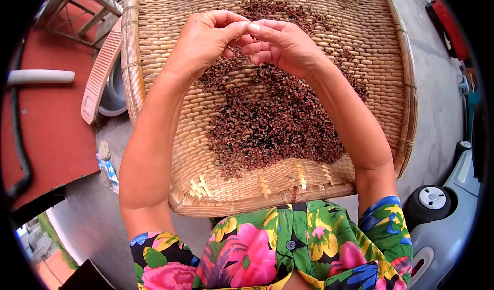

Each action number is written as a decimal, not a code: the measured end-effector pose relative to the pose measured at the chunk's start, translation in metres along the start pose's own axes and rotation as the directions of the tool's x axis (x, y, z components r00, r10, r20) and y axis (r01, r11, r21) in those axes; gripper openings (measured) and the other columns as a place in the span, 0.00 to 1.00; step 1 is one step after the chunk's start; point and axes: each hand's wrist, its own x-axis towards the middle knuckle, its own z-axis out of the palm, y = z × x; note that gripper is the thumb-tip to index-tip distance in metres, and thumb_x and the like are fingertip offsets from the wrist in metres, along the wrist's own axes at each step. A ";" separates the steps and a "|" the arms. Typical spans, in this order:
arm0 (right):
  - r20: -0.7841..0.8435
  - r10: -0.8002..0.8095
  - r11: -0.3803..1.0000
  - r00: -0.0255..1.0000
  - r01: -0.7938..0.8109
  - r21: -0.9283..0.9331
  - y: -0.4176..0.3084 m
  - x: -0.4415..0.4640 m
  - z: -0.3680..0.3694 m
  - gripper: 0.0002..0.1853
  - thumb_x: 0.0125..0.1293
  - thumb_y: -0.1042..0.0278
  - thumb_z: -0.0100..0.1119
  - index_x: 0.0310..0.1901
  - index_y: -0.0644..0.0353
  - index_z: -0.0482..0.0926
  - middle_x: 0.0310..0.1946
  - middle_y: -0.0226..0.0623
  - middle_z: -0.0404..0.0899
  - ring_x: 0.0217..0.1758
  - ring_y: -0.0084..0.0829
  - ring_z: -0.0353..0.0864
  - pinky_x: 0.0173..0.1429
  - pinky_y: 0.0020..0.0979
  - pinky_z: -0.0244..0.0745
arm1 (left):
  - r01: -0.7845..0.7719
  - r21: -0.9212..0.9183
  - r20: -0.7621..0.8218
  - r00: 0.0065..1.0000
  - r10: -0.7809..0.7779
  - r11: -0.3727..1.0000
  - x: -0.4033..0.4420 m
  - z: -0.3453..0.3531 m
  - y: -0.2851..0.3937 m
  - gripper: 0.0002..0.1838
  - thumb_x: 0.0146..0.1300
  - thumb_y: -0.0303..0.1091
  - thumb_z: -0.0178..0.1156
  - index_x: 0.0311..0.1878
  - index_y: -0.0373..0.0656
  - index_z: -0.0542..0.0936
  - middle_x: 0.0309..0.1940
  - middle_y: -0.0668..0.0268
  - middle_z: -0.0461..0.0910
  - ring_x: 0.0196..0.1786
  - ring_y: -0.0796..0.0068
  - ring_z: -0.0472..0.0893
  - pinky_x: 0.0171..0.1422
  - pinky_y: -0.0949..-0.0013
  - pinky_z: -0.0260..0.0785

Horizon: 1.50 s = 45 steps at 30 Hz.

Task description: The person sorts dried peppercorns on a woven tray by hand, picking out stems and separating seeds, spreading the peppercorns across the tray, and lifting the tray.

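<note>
My left hand (206, 39) and my right hand (285, 43) meet above the far half of a shallow woven tray (190, 156). Thumb and fingertips are pinched together on each, the two pinches touching. Whatever lies between the fingertips is too small or hidden to make out. Below them spreads a heap of small dried husks and seeds (278, 128), dark red and black, looking like Sichuan peppercorns. Pale strips (200, 187) lie in the tray's near left corner, and a few zigzag pale pieces (300, 176) run along its near edge.
A thick cane rim (135, 69) borders the tray. A pink washboard (103, 69) leans by a grey basin (114, 92) at left, near a metal frame (82, 12) and white pipe (41, 77). On the right, a toy-like grey car (463, 207) stands on the concrete floor (437, 100).
</note>
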 end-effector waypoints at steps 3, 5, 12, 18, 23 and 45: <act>0.058 -0.016 0.999 0.998 0.017 -0.028 0.002 0.003 -0.008 0.10 0.62 0.65 0.59 0.39 0.64 0.77 0.26 0.31 0.78 0.27 0.18 0.78 0.30 0.18 0.77 | -0.054 0.145 -0.021 0.998 0.058 0.988 -0.001 -0.001 0.003 0.09 0.61 0.34 0.59 0.39 0.39 0.79 0.25 0.71 0.77 0.23 0.87 0.72 0.24 0.83 0.64; 0.098 0.007 1.000 0.995 -0.007 -0.006 0.001 0.003 -0.011 0.09 0.62 0.66 0.59 0.37 0.64 0.78 0.25 0.30 0.78 0.26 0.18 0.78 0.29 0.18 0.76 | -0.080 0.204 -0.072 0.993 0.097 0.976 -0.001 -0.002 0.004 0.09 0.61 0.35 0.59 0.39 0.39 0.79 0.24 0.73 0.76 0.23 0.88 0.71 0.24 0.83 0.64; 0.071 -0.010 0.898 0.997 0.040 -0.438 -0.008 -0.011 -0.004 0.15 0.64 0.60 0.55 0.43 0.64 0.77 0.35 0.37 0.79 0.39 0.26 0.80 0.39 0.25 0.79 | -0.078 -0.038 -0.107 0.992 0.073 0.996 0.003 -0.019 0.003 0.08 0.61 0.35 0.60 0.37 0.41 0.79 0.24 0.75 0.74 0.25 0.89 0.70 0.26 0.84 0.64; 0.042 -0.101 0.936 0.994 0.110 -0.334 -0.009 -0.005 0.006 0.18 0.63 0.53 0.56 0.39 0.63 0.78 0.34 0.36 0.79 0.39 0.25 0.79 0.42 0.27 0.79 | -0.114 -0.014 -0.026 0.993 0.114 0.993 0.002 -0.009 0.002 0.08 0.61 0.35 0.59 0.37 0.40 0.79 0.23 0.75 0.74 0.25 0.90 0.70 0.26 0.84 0.64; 0.094 -0.137 0.943 0.986 0.159 -0.292 -0.007 -0.004 -0.002 0.14 0.65 0.58 0.53 0.33 0.62 0.76 0.27 0.32 0.78 0.31 0.23 0.79 0.40 0.27 0.79 | -0.123 0.074 -0.013 0.992 0.124 0.990 0.002 -0.007 -0.001 0.09 0.61 0.35 0.59 0.38 0.39 0.79 0.24 0.75 0.75 0.24 0.90 0.69 0.26 0.84 0.63; -0.019 -0.820 0.427 0.572 0.591 -0.685 -0.081 0.010 -0.035 0.09 0.63 0.69 0.54 0.30 0.67 0.75 0.18 0.34 0.73 0.22 0.21 0.71 0.28 0.24 0.68 | -0.170 -0.205 -0.230 0.965 0.122 0.964 0.002 -0.013 0.003 0.12 0.64 0.34 0.55 0.47 0.38 0.78 0.32 0.69 0.78 0.27 0.85 0.75 0.31 0.81 0.73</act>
